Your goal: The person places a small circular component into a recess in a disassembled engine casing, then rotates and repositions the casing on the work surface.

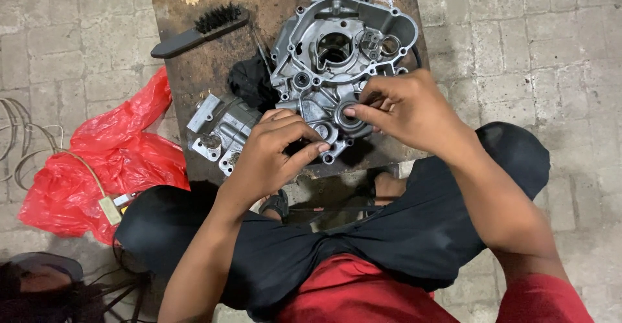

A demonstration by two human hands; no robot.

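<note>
Pinching the round bearing in my right hand; my left hand, curled, steadies the crankcase just ahead.

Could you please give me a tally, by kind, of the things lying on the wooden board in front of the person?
Engine crankcase half: 1
Smaller grey metal engine part: 1
Black brush: 1
Black cloth: 1
Total: 4
Both hands, left and right, rest on the crankcase half's near edge.

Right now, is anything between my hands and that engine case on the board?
Nothing visible. The left hand and right hand already rest on the near edge of the engine case, with right fingertips at its round bearing seat.
</note>
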